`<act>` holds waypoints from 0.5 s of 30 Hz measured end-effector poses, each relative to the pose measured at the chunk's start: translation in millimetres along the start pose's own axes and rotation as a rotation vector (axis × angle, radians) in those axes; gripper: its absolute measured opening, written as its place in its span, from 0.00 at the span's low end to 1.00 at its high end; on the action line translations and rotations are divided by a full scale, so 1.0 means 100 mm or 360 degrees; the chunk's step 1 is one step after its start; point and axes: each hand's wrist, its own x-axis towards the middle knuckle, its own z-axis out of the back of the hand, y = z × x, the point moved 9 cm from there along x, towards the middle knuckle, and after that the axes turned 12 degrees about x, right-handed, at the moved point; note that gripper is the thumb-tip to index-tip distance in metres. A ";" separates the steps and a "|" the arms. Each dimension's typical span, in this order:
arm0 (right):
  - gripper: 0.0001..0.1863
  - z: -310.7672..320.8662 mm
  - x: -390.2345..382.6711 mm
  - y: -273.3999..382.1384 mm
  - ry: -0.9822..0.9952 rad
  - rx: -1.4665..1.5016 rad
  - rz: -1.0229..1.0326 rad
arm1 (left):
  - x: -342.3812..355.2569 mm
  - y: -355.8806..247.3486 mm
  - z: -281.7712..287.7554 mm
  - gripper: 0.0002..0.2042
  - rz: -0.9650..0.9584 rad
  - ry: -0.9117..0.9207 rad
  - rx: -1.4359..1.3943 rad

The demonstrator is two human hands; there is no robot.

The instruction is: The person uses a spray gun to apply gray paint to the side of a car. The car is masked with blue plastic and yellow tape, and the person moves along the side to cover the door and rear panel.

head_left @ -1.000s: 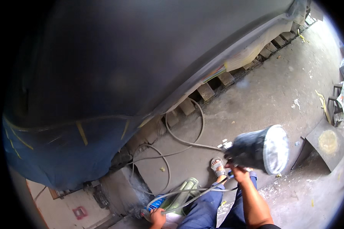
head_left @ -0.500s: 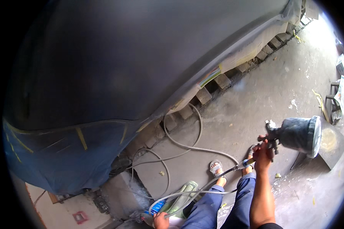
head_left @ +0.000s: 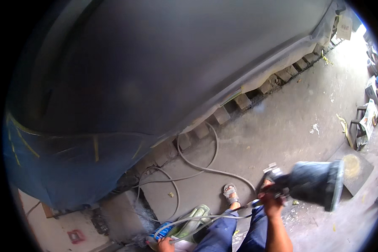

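My right hand [head_left: 274,206] is closed round the handle of a spray gun [head_left: 317,184], smeared by motion, with a large grey, paint-stained cup lying sideways to the right. A pale air hose [head_left: 235,174] runs from the gun's handle across my legs and loops over the floor. At the lower edge my left hand [head_left: 165,245] is closed on a length of this hose, beside a blue container [head_left: 163,229] and a greenish-white bundle [head_left: 193,220]. Ahead stands a large, dark, smooth curved body panel [head_left: 164,71], apart from the gun.
Blue plastic sheeting [head_left: 67,172] with yellow tape covers the panel's lower left. Pale masking paper [head_left: 277,69] edges its bottom, above a row of blocks [head_left: 242,101]. At right are a small dark stool [head_left: 359,126] and a flat grey board [head_left: 359,174]. Hose loops lie before my sandalled feet.
My right hand has swung the spray gun downward and slightly left in the view. My left hand still holds the hose, and the whole view has shifted a little.
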 end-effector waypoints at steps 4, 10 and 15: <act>0.18 0.22 0.21 0.71 -0.0626 0.0130 0.0129 | -0.01 -0.13 -0.13 0.07 -0.0083 -0.0011 0.0017; 0.14 -0.43 -0.27 -0.02 0.0388 -0.0143 -0.0391 | -0.09 -0.19 0.02 0.08 -0.0115 0.0055 0.0136; 0.13 -0.11 -0.29 -0.47 0.0488 -0.0299 -0.0222 | -0.11 -0.13 -0.06 0.08 -0.0153 0.0011 0.0140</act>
